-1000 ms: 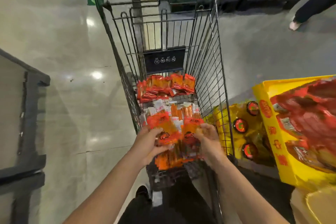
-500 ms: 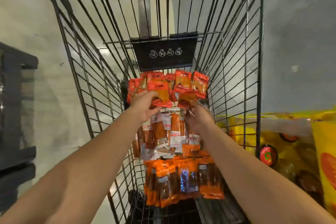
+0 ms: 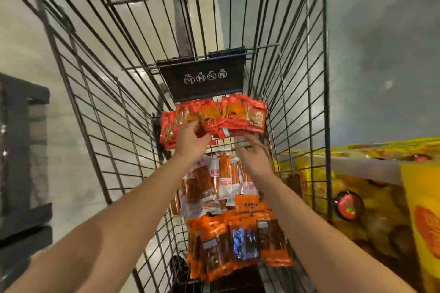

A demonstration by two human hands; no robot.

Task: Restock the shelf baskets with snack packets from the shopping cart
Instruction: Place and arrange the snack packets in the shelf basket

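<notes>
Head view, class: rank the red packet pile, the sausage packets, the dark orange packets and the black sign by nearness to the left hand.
1. red packet pile, under the left hand
2. sausage packets, just below it
3. black sign, cart's far end
4. dark orange packets, nearest the camera

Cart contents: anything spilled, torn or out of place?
Nothing stands out. The packets lie in three loose piles inside the cart: red packets at the far end, sausage packets mid-cart, orange packets nearest. None visibly torn or spilled.
</notes>
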